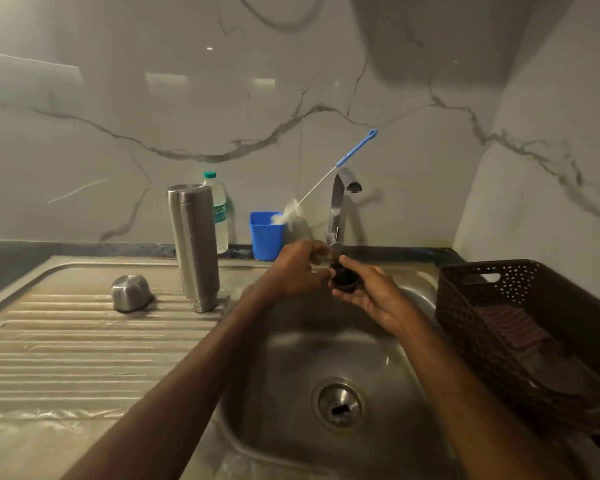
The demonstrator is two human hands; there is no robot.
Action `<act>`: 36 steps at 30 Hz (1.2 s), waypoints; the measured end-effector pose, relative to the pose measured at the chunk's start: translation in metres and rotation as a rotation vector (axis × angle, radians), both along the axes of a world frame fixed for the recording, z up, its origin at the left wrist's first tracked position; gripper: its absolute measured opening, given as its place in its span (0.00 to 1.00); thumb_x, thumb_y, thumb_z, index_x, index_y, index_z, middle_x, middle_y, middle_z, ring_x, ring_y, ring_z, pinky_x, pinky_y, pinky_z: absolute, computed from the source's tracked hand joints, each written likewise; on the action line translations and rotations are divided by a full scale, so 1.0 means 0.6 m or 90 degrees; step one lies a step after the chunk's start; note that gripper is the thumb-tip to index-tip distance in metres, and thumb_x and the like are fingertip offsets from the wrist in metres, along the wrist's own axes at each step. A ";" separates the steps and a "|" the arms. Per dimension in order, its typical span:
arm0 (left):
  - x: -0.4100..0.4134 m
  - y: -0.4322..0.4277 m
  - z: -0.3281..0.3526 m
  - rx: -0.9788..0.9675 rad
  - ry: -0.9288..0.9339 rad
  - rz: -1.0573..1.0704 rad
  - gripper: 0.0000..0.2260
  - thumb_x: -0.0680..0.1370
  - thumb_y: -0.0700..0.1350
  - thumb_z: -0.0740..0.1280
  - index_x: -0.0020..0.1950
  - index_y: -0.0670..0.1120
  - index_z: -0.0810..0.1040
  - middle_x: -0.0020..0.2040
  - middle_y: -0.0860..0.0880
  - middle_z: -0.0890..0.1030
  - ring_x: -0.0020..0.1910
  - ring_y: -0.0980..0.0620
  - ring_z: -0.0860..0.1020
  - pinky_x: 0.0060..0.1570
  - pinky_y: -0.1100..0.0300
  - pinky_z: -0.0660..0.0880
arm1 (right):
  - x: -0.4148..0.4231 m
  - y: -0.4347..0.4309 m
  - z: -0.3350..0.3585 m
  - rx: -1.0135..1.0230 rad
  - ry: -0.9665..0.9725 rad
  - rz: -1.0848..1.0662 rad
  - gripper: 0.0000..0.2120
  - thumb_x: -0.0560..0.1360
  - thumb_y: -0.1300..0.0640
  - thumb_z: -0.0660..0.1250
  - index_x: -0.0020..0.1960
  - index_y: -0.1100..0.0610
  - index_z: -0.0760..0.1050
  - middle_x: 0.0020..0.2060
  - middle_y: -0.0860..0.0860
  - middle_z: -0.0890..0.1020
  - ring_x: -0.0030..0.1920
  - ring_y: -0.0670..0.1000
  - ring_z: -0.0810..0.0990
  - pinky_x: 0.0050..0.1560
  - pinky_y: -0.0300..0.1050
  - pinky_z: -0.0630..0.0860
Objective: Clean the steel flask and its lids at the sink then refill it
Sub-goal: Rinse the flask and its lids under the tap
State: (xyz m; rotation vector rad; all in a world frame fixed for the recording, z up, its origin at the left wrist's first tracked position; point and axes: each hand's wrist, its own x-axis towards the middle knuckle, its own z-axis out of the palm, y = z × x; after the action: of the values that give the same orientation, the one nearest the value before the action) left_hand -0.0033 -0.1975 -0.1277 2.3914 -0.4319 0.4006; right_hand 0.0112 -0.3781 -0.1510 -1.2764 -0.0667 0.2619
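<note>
Steel flask's small round black lid (343, 284) lies below the steel tap (338, 202), likely for rinsing. The right hand (371, 296) cups it with curled fingers. The left hand (298, 268) meets it, but its grip is too blurred to tell. Left of the tap, the domed steel cap (130, 292) and tall cylindrical steel flask (194, 244) stand mouth-down, probably draining.

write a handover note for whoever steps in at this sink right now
Right hand holds the small round black inner lid over the steel sink basin; left hand works at it, grip blurred.
Tall steel flask stands on the ribbed drainboard, domed steel cup lid beside it, apart.
Done, seemingly: flask and cup lid set aside.
Left: finish the black lid, refill the flask, close it.
</note>
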 end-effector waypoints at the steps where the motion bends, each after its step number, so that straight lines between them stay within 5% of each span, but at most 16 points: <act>1: 0.018 -0.001 -0.002 0.011 0.004 0.005 0.20 0.77 0.43 0.76 0.68 0.44 0.79 0.60 0.49 0.84 0.58 0.53 0.82 0.54 0.66 0.77 | 0.008 0.002 -0.010 0.044 0.023 -0.030 0.12 0.79 0.58 0.72 0.57 0.65 0.79 0.55 0.66 0.83 0.49 0.61 0.84 0.53 0.55 0.84; 4: 0.067 -0.009 -0.006 0.029 -0.002 0.041 0.22 0.77 0.39 0.73 0.71 0.42 0.76 0.65 0.45 0.81 0.62 0.47 0.81 0.61 0.58 0.77 | 0.021 0.001 -0.049 0.102 0.047 -0.058 0.10 0.79 0.60 0.71 0.57 0.64 0.78 0.56 0.65 0.81 0.52 0.63 0.83 0.57 0.60 0.82; 10: 0.162 -0.037 -0.018 -0.011 -0.011 0.114 0.25 0.81 0.47 0.68 0.76 0.43 0.67 0.72 0.41 0.72 0.67 0.42 0.74 0.67 0.42 0.74 | 0.045 0.009 -0.087 0.079 0.064 -0.092 0.07 0.80 0.57 0.70 0.55 0.60 0.78 0.55 0.61 0.80 0.55 0.59 0.81 0.57 0.57 0.81; 13: 0.198 -0.055 -0.013 -0.060 0.003 0.139 0.20 0.83 0.50 0.68 0.73 0.45 0.72 0.68 0.44 0.78 0.65 0.45 0.75 0.63 0.49 0.72 | 0.049 0.008 -0.102 0.050 0.058 -0.068 0.07 0.77 0.64 0.73 0.54 0.62 0.79 0.52 0.59 0.81 0.55 0.57 0.81 0.63 0.59 0.80; 18: 0.227 -0.080 -0.005 -0.073 -0.036 0.188 0.10 0.82 0.49 0.71 0.54 0.43 0.87 0.49 0.48 0.86 0.45 0.53 0.80 0.50 0.54 0.77 | 0.045 0.012 -0.111 -0.019 0.008 -0.081 0.16 0.75 0.65 0.75 0.62 0.63 0.78 0.55 0.58 0.83 0.58 0.58 0.83 0.63 0.57 0.81; 30: 0.235 -0.076 -0.014 -0.118 -0.055 0.254 0.06 0.76 0.40 0.75 0.39 0.42 0.88 0.35 0.47 0.85 0.38 0.50 0.84 0.48 0.50 0.83 | 0.050 0.012 -0.121 -0.027 -0.013 -0.071 0.18 0.74 0.67 0.76 0.62 0.64 0.78 0.56 0.60 0.83 0.54 0.56 0.84 0.55 0.50 0.84; 36: 0.221 -0.064 -0.014 -0.163 -0.037 0.250 0.06 0.79 0.41 0.74 0.45 0.42 0.88 0.34 0.52 0.83 0.33 0.57 0.80 0.42 0.62 0.79 | 0.057 0.012 -0.126 -0.031 -0.005 -0.076 0.17 0.72 0.68 0.77 0.60 0.64 0.80 0.54 0.61 0.84 0.53 0.57 0.85 0.53 0.50 0.85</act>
State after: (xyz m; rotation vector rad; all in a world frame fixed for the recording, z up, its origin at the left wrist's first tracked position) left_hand 0.1294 -0.2357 -0.1360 2.2095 0.0690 0.6590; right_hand 0.0453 -0.3710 -0.2263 -1.3247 0.0101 0.1565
